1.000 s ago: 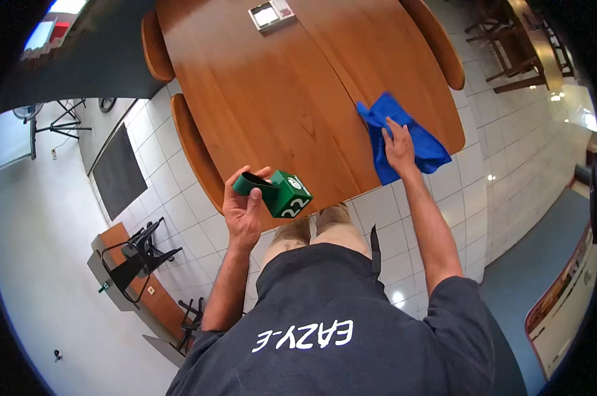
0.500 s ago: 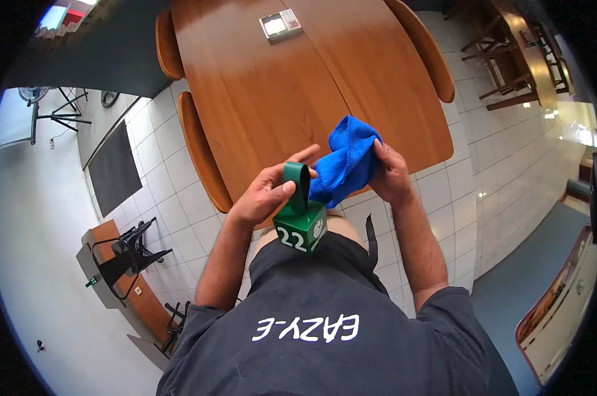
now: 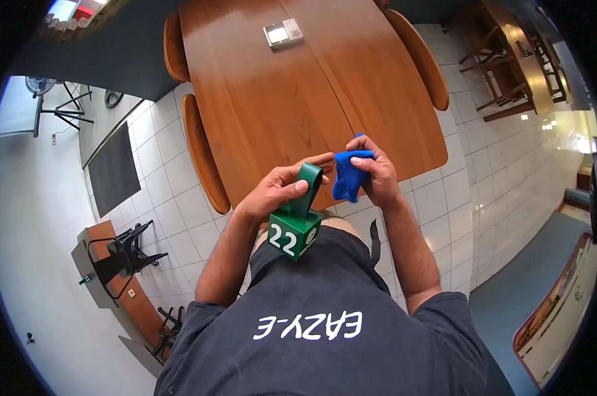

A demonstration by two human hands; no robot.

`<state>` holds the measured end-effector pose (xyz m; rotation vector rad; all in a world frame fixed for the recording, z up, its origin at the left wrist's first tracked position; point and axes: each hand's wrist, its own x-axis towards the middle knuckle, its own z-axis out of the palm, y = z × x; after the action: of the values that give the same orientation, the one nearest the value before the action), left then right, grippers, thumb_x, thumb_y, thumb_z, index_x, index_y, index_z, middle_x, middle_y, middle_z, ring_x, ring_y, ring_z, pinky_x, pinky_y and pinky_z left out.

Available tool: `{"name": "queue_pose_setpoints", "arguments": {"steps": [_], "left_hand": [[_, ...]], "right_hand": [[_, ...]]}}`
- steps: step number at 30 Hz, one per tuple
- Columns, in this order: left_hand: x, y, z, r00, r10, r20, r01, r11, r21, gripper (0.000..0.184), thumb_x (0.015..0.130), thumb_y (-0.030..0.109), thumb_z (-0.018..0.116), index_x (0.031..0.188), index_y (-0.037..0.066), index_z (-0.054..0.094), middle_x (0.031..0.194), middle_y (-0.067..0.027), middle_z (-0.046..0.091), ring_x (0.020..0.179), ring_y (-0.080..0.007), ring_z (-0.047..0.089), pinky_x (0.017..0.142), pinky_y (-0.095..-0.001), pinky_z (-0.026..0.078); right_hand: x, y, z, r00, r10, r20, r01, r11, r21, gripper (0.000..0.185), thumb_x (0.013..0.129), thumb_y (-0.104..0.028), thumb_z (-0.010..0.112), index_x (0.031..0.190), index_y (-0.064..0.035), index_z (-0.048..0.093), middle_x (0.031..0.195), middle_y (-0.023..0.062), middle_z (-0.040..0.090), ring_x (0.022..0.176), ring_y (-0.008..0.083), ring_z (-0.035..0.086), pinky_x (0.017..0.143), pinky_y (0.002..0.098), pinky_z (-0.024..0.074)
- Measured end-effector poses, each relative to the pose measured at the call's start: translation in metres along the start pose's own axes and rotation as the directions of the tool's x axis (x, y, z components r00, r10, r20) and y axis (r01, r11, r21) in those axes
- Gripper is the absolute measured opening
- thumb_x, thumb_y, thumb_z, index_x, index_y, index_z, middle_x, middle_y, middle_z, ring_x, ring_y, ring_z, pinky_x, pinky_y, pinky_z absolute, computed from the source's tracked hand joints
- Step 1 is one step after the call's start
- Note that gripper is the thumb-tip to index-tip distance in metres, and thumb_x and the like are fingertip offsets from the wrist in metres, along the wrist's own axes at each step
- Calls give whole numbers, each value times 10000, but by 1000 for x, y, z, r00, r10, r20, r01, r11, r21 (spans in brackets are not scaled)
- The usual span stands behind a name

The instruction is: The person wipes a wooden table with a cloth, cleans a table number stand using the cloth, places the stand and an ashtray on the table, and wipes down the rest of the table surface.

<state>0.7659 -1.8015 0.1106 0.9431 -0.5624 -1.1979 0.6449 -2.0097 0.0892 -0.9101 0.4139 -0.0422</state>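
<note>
My left hand (image 3: 279,191) grips the dark green strap loop (image 3: 308,188) of a green box (image 3: 293,233), which hangs below it in front of my shirt with a white "22" on one face. To its right, my right hand (image 3: 376,173) is closed on a blue cloth (image 3: 349,175), now bunched small, with a bit poking out above the fingers. The fingertips of my left hand reach close to the cloth's left side. Both hands are over the near edge of the wooden table (image 3: 279,99).
A small silver device (image 3: 283,33) lies at the table's far end. Wooden chairs (image 3: 203,155) line its left side, and another chair (image 3: 417,56) is at the right. A black chair (image 3: 123,254) stands by a desk at the left.
My right hand has lifted the blue cloth off the table, brought it in beside my left hand and bunched it. The green box has turned and now hangs closer to my body.
</note>
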Motion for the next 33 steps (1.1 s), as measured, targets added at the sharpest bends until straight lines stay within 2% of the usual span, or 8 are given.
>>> {"name": "queue_pose_setpoints", "arguments": {"steps": [11, 14, 16, 21, 24, 29, 31, 33], "left_hand": [[6, 4, 13, 957, -264, -122, 275, 958, 79, 423, 927, 361, 653, 1167, 13, 640, 1101, -81, 657, 951, -160, 644, 874, -323, 532], [5, 4, 19, 955, -203, -216, 205, 979, -13, 430, 937, 354, 646, 1195, 11, 627, 1022, -72, 681, 880, -151, 667, 802, -301, 562], [5, 4, 20, 954, -188, -233, 190, 982, -14, 433, 941, 354, 641, 1199, 7, 625, 1032, -77, 679, 892, -155, 670, 802, -302, 563], [3, 8, 22, 949, -166, -269, 171, 985, -3, 428, 953, 348, 625, 1206, 2, 622, 1029, -91, 677, 879, -152, 674, 777, -294, 567], [1, 14, 19, 939, -185, -290, 186, 982, -25, 417, 957, 343, 617, 1201, 4, 623, 1003, -100, 679, 859, -146, 675, 769, -293, 568], [-7, 32, 5, 932, -154, -328, 167, 986, 11, 319, 985, 243, 580, 1168, -14, 635, 996, -88, 678, 864, -136, 667, 767, -313, 591], [-9, 43, 10, 944, -142, -298, 168, 984, 63, 340, 963, 254, 610, 1149, -29, 642, 998, -101, 678, 874, -152, 674, 796, -338, 597], [-10, 51, 15, 965, -123, -232, 130, 991, 16, 354, 956, 267, 620, 1149, -29, 642, 999, -104, 678, 876, -157, 677, 795, -336, 596]], "right_hand": [[5, 12, -14, 989, -28, 148, 43, 994, -100, 457, 871, -285, 736, 1198, -35, 537, 1216, 109, 586, 1058, 157, 584, 900, 291, 464], [-1, 21, 1, 956, -291, -48, 281, 947, -155, 534, 838, -288, 772, 1223, -40, 498, 1187, 112, 575, 1092, 171, 544, 910, 307, 445], [-4, 33, 1, 760, -646, -69, 513, 661, -547, 642, 798, -324, 809, 1252, -47, 448, 1170, 116, 551, 1084, 187, 520, 919, 316, 426], [-12, 30, 14, 856, -509, 86, 437, 625, -647, 180, 831, -98, 738, 941, 6, 640, 875, 57, 652, 823, 144, 617, 758, 293, 509], [-14, 25, 10, 970, -240, -29, 209, 893, -398, 138, 922, -73, 634, 1028, 14, 650, 923, 48, 660, 870, 88, 601, 809, 236, 491], [-17, -15, -21, 978, -208, 17, 189, 851, -490, 204, 978, -151, 580, 1030, 33, 648, 874, 53, 662, 845, 94, 618, 752, 237, 522], [-23, -50, -25, 985, 115, 128, -24, 829, -559, 264, 993, -223, 539, 981, 15, 652, 841, 24, 655, 759, 66, 588, 681, 234, 507], [-21, -60, -45, 942, -18, 335, 81, 981, -174, 304, 1003, -250, 495, 876, -16, 641, 754, 16, 622, 651, 87, 565, 614, 244, 485]]}}
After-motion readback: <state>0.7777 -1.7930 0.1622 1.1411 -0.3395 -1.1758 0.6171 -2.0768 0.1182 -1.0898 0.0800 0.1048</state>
